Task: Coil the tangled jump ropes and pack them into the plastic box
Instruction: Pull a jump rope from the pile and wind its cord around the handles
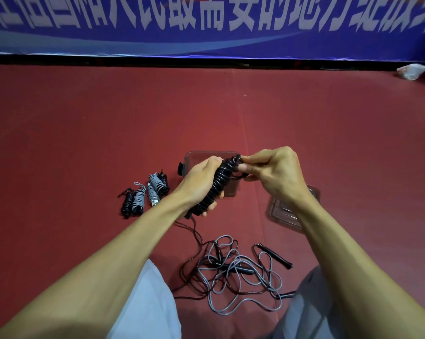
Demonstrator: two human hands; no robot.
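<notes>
My left hand [199,182] grips a black jump rope [218,182] wound tightly around its handles, held above the floor. My right hand [272,172] pinches the rope's upper end. Behind the hands, partly hidden, stands the clear plastic box [201,155] on the red floor. Its clear lid [283,211] lies to the right under my right forearm. Several coiled ropes [145,194], black and grey, lie in a row left of the box. A tangle of grey and black ropes [238,270] with a black handle [277,256] lies between my knees.
I sit on a red floor [108,118] with a seam running toward the box. A blue banner [206,28] with white characters lines the far wall. A crumpled white bag [412,70] lies at the far right edge.
</notes>
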